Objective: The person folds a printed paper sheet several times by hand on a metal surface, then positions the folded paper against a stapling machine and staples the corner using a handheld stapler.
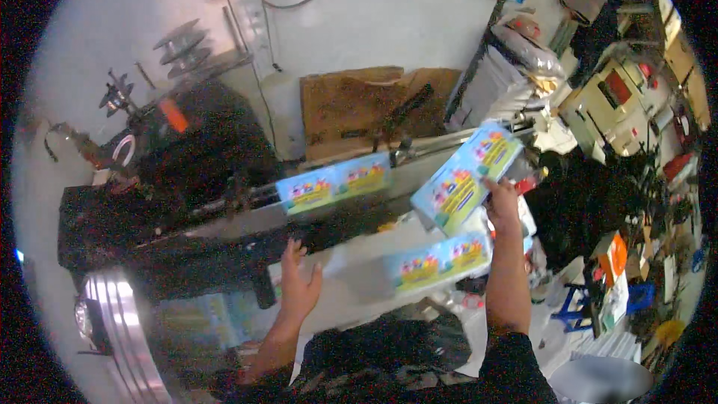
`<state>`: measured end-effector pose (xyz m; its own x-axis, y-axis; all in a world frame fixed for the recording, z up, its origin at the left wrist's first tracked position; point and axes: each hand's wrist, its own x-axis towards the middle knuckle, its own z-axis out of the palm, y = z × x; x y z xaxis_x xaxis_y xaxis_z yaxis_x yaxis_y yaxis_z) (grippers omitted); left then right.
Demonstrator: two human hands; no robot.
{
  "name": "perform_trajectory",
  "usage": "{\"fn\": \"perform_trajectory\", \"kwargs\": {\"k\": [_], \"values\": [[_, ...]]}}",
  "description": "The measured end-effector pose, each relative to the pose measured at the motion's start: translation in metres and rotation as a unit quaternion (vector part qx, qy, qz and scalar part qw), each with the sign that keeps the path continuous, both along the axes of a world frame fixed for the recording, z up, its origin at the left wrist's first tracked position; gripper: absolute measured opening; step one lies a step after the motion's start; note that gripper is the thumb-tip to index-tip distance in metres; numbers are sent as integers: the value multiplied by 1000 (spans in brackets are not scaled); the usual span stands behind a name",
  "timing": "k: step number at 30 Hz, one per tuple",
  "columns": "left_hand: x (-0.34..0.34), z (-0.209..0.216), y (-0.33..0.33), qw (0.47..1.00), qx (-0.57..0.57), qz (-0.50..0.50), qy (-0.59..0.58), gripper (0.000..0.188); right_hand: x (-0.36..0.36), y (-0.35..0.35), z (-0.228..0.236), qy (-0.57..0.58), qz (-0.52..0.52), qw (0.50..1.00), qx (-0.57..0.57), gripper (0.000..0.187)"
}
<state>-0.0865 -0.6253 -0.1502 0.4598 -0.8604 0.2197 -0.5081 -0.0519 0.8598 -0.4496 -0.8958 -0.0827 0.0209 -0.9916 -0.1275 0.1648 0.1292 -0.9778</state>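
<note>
Where the right hand [504, 206] grips, a printed rectangular sheet [465, 178] slants.

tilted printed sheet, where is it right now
In the head view, the tilted printed sheet is right of centre, with the right hand at its edge; a second sheet is to its left and a third sheet below it.
</note>
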Motion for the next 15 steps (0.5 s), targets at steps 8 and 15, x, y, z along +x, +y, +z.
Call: {"fn": "perform_trajectory", "kwargs": {"k": [8, 15], "values": [[-51, -27, -62, 990, 120, 38, -66, 61, 1, -193, -47, -277, -18, 960, -37, 30], [-62, -37, -41, 978, 201, 55, -9, 56, 20, -163, -148, -42, -33, 992, 111, 41]]}}
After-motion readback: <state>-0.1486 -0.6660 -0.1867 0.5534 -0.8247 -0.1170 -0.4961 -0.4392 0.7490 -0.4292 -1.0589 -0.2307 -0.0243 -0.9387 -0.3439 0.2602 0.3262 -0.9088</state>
